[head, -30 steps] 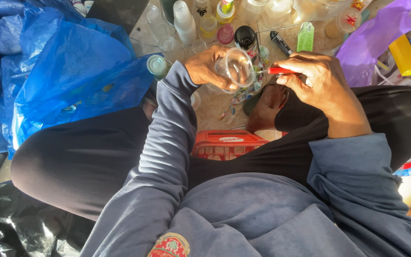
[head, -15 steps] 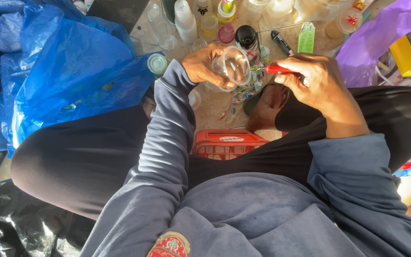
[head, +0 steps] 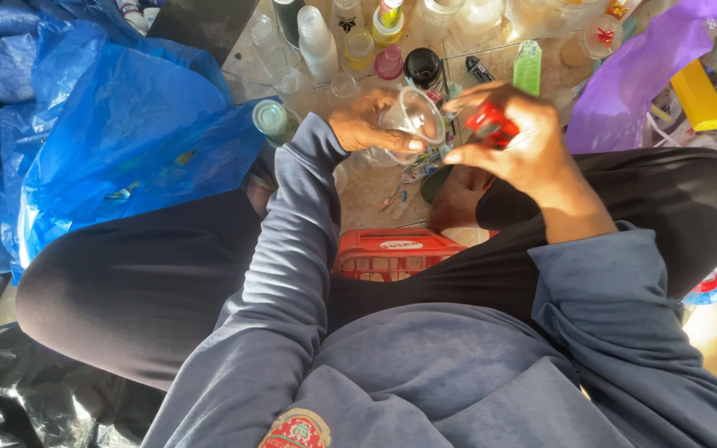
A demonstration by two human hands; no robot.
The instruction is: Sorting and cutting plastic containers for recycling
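Tiled floor (head: 375, 195) — crowded with bottles (head: 317, 41); blue bag (head: 126, 124) left. Left hand (head: 367, 124) grips clear cup (head: 415, 118); right hand (head: 516, 141) pinches red tool (head: 490, 123) — above a red crate (head: 392, 253).

This looks like an informal sorting spot for used bottles and containers, set up on the floor of a home or yard rather than in a shop or workshop. The person sits low on a small red crate (head: 396, 253) over a bare tiled floor (head: 371, 195). At the far side stands a crowd of empty bottles (head: 317, 41) and clear jars (head: 437, 12), many without caps. A big blue plastic sack (head: 118, 141) bulges on the left, a black bag (head: 10, 398) lies near left, and a purple bag (head: 641, 75) sits far right beside a yellow container (head: 699, 95)
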